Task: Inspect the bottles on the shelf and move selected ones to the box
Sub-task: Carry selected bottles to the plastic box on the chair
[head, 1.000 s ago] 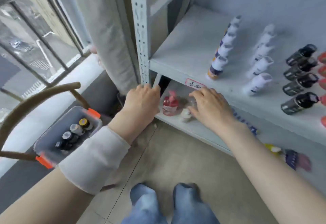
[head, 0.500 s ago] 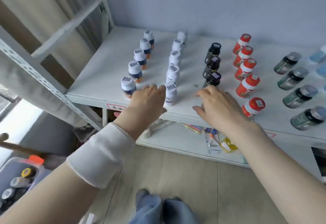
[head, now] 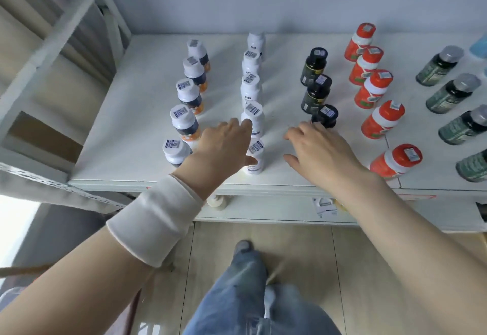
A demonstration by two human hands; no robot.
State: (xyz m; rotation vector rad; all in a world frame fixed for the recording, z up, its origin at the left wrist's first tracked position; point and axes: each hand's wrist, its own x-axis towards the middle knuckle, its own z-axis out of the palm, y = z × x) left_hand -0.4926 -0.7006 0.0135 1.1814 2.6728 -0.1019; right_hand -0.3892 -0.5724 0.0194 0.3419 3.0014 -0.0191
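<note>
The front white bottle [head: 255,156] stands upright at the near edge of the shelf [head: 126,134], first in a row of white bottles [head: 251,81] running back toward 12 o'clock. Its long axis is vertical, barcode cap up.

Your left hand [head: 224,147] is the nearer of the two. The bottle lies at 3 o'clock from that palm, with your thumb touching its lower body and your forefinger reaching up toward the second white bottle [head: 253,117] behind it. The grip is spread, not closed on anything; contact appears light.

Your right hand [head: 320,150] hovers open and empty at 3 o'clock of the same bottle, apart from it, fingertips close to the front black bottle [head: 325,116] at its 12 o'clock.

Judgement: the coming move turns on closing your left grip rightward around the upright body. Neighbours stand close; a sideways sweep could topple them.

Outward: navy-and-orange bottles [head: 184,124] at 9 o'clock, orange bottles [head: 382,121] and green bottles [head: 453,89] at 3 o'clock. The box is not in view.
</note>
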